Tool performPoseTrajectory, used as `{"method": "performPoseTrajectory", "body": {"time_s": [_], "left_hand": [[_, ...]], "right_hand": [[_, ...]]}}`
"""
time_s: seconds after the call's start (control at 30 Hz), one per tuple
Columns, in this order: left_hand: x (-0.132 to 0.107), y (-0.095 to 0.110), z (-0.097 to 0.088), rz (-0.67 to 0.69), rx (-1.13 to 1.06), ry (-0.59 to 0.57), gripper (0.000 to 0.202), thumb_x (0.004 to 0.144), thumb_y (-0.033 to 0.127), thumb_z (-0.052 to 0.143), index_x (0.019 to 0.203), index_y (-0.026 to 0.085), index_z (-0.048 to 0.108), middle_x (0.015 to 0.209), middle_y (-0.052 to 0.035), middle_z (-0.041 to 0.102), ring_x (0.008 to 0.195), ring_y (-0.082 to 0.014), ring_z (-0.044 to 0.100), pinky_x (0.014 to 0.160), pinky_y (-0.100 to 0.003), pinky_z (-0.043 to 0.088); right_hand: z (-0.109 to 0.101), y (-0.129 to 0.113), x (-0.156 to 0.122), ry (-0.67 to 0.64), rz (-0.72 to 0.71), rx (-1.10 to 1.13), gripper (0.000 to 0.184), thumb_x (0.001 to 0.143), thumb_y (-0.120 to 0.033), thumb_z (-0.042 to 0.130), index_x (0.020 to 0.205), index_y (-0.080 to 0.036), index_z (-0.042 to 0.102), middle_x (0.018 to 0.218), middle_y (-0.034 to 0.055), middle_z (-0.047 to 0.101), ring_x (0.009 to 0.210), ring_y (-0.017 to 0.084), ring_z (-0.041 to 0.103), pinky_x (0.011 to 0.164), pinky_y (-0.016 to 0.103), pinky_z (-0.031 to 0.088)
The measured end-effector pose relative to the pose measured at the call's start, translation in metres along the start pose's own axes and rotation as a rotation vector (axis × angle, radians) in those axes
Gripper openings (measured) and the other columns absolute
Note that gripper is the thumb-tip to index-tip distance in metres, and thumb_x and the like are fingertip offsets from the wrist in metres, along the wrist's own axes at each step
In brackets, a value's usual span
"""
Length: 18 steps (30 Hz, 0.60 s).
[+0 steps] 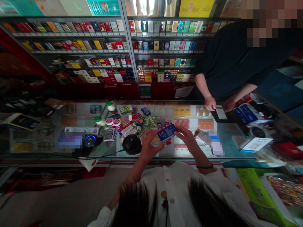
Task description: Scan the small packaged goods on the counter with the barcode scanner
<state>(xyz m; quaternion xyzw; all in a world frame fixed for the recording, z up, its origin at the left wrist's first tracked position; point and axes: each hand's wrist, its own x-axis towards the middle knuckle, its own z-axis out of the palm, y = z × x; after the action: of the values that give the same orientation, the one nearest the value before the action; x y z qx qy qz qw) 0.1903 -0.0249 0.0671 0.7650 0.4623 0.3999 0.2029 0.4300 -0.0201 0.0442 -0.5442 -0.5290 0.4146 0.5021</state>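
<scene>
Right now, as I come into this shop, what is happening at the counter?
A person at a glass counter holds a blue pack in both hands, just above the glass. The left hand grips one end and the right hand grips the other. Small packs and green-capped bottles lie scattered on the glass beyond. Across the counter, another person in a dark shirt has both hands at a white card. Shelves of packs fill the wall behind.
</scene>
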Motion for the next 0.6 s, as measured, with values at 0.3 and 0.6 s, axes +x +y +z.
{"method": "performPoseTrajectory", "body": {"time_s": [0.3, 0.6], "left_hand": [[-0.003, -0.015, 0.018, -0.091, -0.118, 0.048, 0.054, 0.090, 0.031, 0.073, 0.142, 0.029, 0.058, 0.130, -0.0094, 0.071, 0.120, -0.0258, 0.065, 0.108, -0.047, 0.045], [0.002, -0.011, 0.011, -0.093, -0.084, 0.104, 0.025, 0.094, 0.028, 0.068, 0.118, 0.027, 0.072, 0.120, -0.0064, 0.074, 0.118, -0.0249, 0.065, 0.108, -0.046, 0.044]], "right_hand": [[-0.004, -0.013, -0.005, 0.032, -0.096, -0.059, 0.033, 0.082, -0.045, 0.079, 0.107, -0.025, 0.072, 0.106, 0.0042, 0.077, 0.101, 0.024, 0.072, 0.097, 0.044, 0.056], [-0.004, -0.009, -0.012, 0.099, -0.219, -0.267, 0.027, 0.085, -0.049, 0.076, 0.103, -0.029, 0.072, 0.110, 0.0025, 0.075, 0.101, 0.024, 0.072, 0.104, 0.052, 0.051]]}}
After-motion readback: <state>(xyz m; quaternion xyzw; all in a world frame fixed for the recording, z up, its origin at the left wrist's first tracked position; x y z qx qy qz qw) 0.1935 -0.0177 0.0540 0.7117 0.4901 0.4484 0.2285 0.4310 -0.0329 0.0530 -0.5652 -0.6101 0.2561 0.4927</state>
